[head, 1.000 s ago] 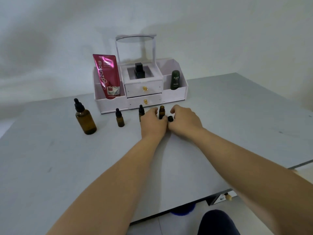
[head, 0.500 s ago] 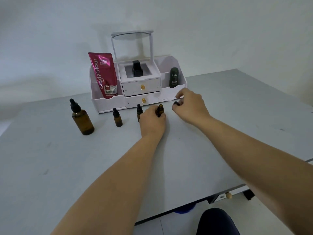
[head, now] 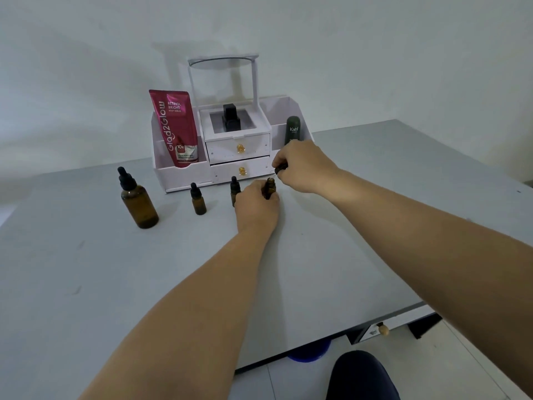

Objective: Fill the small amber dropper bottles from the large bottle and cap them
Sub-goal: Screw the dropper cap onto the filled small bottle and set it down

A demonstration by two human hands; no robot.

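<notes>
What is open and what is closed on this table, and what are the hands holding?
Big bottle: capped, upright.
Left small bottle: capped, upright.
Middle small bottle: capped, upright.
Right small bottle: uncapped, gripped by left hand.
Cap: off, pinched in right hand.
Top drawer: shut.
Bottom drawer: shut.

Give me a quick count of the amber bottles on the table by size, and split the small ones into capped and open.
Large amber glass bottle, black dropper cap on: 1
Small amber glass bottles, capped: 2
Small amber glass bottle, open, gripped by the left hand: 1
Total: 4 bottles; the right hand pinches a loose black cap.
</notes>
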